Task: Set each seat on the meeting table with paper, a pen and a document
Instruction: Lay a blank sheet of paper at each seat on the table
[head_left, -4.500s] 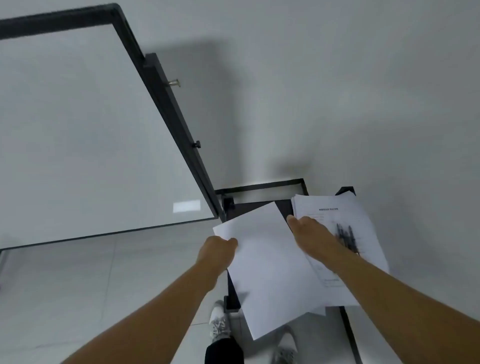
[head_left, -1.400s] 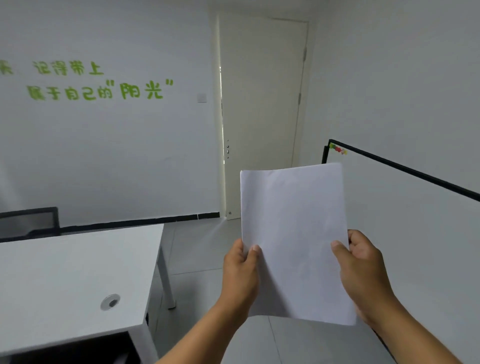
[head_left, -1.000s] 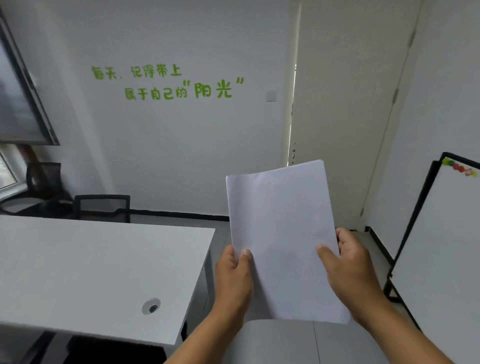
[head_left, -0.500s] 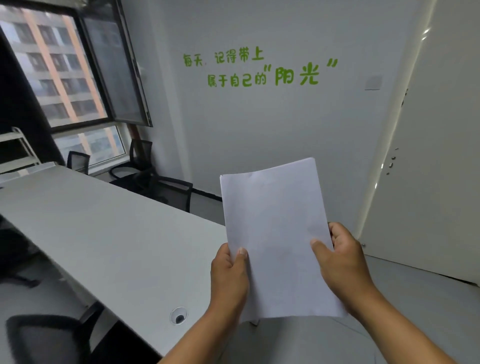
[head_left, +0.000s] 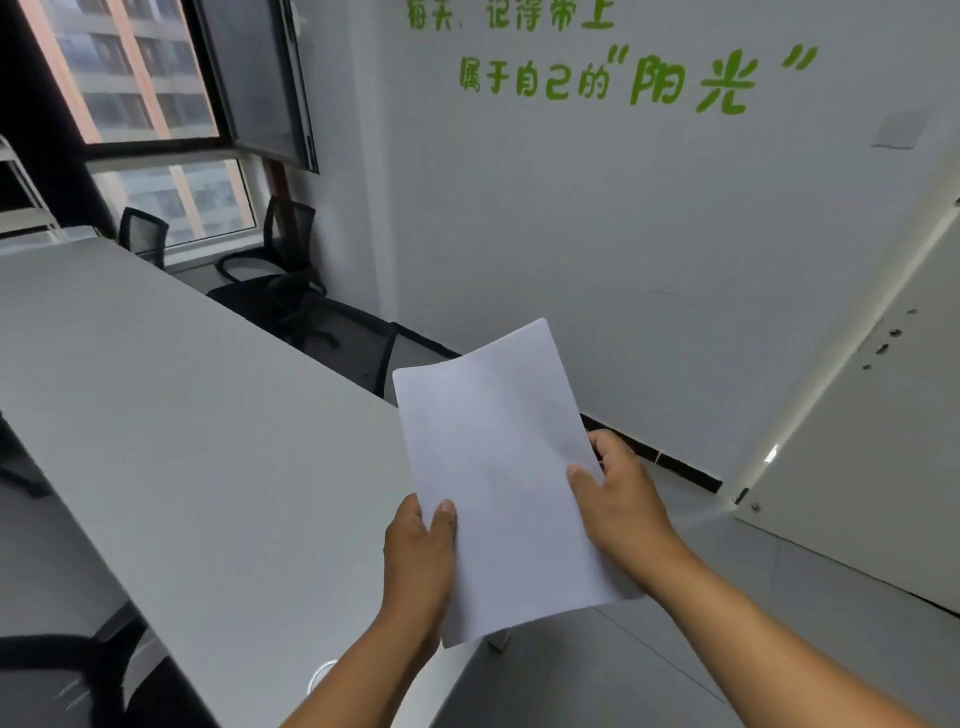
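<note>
- White paper (head_left: 498, 467): blank sheets, count not determinable, held upright in the air between both hands, over the near corner of the bench (head_left: 182, 415); not touching the bench top.
- Left hand (head_left: 418, 556): pinching the lower left edge, thumb on the front face, fingers (head_left: 410, 514) curled behind. Judged a steadying hold so the sheets do not flop.
- Right hand (head_left: 621, 506): gripping the right edge, thumb pressed on the front, remaining fingers wrapped behind. Judged the main carrying hold.
- Held by both side edges, probably to keep the sheets flat and squared for laying down or peeling one off.
- Bench: long, pale grey, running away toward the window (head_left: 156, 104); round cable hole (head_left: 322, 675) near the close end, partly hidden by the left forearm.
- No paper, pen or document seen at any place in view; setting judged barely begun.
- Black chairs (head_left: 280, 270) at the far side by the window, one more (head_left: 57, 670) at the near left edge: likely the seats to be served.
- Pens and printed documents: not in view.
- Likely next need: lower one sheet square to the bench edge in front of a chair.
- Risk: thin sheets may stick together or slide on the smooth top.
</note>
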